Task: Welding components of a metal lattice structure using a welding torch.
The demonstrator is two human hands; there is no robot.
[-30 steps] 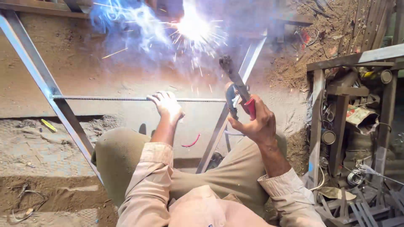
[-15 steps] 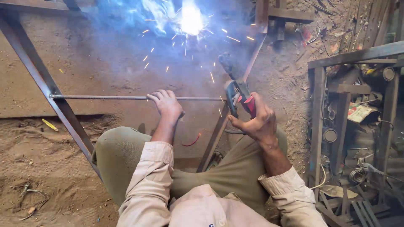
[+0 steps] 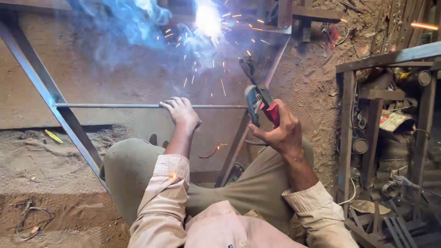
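My left hand [image 3: 181, 111] grips a thin horizontal steel rod [image 3: 110, 106] that spans a grey metal frame [image 3: 55, 98]. My right hand [image 3: 280, 131] is closed on a red-handled electrode holder [image 3: 259, 103], its dark jaws pointing up and away. Ahead of the holder a bright white arc [image 3: 207, 18] burns at the top of the frame, throwing orange sparks and blue smoke. My knees in olive trousers [image 3: 133, 170] sit below the rod.
A rusty metal rack [image 3: 381, 138] full of scrap parts, wires and cans stands at the right. Sandy ground with a yellow stick [image 3: 53, 136] and loose wire [image 3: 27, 220] lies at the left. Timber and metal beams [image 3: 317, 14] cross the top.
The view has shifted down and left, so the arc sits higher. Smoke has spread left. Both hands keep their grips; the holder stays raised.
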